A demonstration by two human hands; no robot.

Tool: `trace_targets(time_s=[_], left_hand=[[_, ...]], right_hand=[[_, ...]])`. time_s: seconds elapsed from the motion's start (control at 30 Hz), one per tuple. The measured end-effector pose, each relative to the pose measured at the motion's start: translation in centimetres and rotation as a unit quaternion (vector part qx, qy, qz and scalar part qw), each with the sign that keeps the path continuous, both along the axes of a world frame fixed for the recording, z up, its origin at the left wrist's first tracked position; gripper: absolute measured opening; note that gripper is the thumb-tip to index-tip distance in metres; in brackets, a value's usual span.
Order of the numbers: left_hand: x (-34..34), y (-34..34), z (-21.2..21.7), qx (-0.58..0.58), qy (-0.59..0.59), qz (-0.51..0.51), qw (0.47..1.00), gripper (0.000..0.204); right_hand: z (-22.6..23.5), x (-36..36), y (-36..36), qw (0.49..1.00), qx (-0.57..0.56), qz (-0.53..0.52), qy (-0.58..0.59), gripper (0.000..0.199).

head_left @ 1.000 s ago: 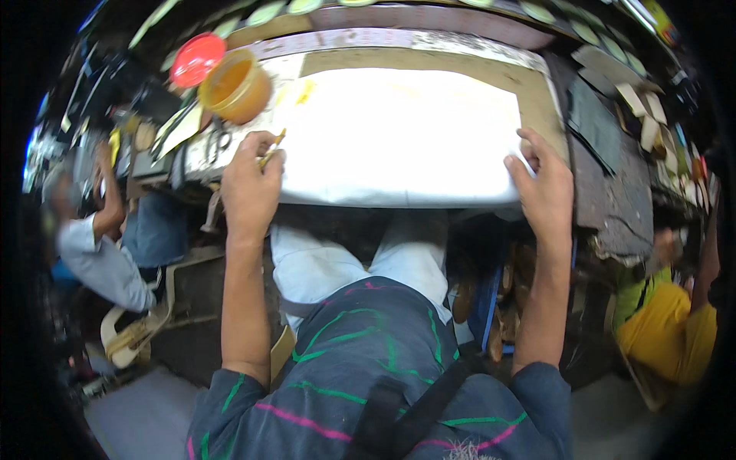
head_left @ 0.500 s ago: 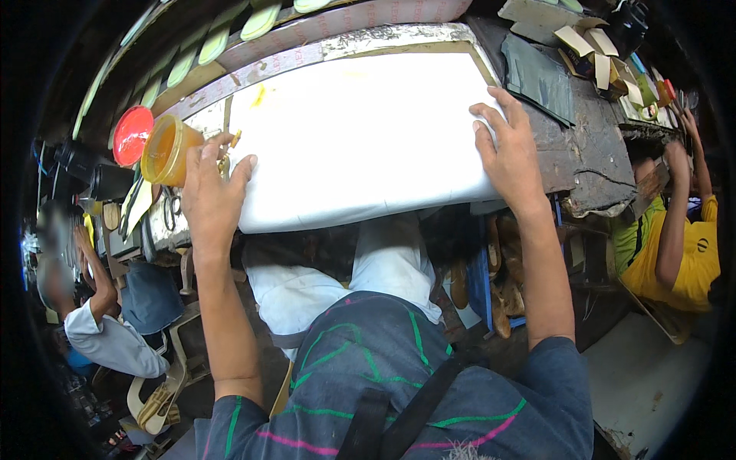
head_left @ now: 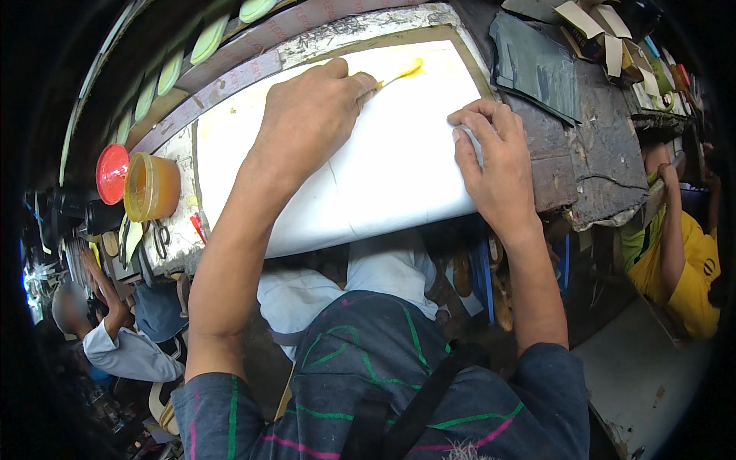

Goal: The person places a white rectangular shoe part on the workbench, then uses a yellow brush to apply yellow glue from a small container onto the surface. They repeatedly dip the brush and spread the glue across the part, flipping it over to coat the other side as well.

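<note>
A broad white sheet covers the bench in front of me and hangs over its near edge. My left hand is closed over its upper middle. From its fingers a thin yellow-coated spreader points right, its handle hidden in my grip. Its far end meets a smear of yellow paste. At the sheet's right edge rests my right hand, its fingers bent and apart, touching the sheet and holding nothing. An amber tub of yellow paste stands uncapped on the left, a red lid beside it.
Scissors and a small red object lie left of the sheet. Dark green sheets and opened boxes are at the right. Pale green insole-shaped pieces line the back. One person sits at each side, the right one in yellow.
My left hand has moved from beside the tub up and right across the sheet. A yellow smear now shows near the sheet's far right. My right hand stays by the right edge.
</note>
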State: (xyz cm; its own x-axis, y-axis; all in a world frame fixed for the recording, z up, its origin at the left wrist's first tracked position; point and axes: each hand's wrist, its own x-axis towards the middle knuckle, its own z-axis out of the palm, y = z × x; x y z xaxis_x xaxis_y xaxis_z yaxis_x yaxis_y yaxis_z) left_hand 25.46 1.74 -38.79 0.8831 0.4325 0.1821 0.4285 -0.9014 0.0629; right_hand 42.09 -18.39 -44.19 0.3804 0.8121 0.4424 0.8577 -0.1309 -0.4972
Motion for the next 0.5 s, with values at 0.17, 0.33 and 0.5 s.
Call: trace_targets(time_s=[0.17,0.33,0.5], left_hand=[[0.8,0.0,-0.1,-0.075,-0.008,-0.049,0.996,0.023],[-0.8,1.4,1.0,-0.569,-0.099,0.02,0.816,0.031],[-7.4,1.6,3.1,-0.597,-0.208,0.071,0.771,0.033]], right_hand=[[0.0,0.1,0.0,1.0,0.002,0.007,0.001,0.017],[0.0,0.1,0.1,1.0,0.016,0.012,-0.003,0.015],[-0.1,0.1,0.1,1.0,0.008,0.004,-0.008,0.016]])
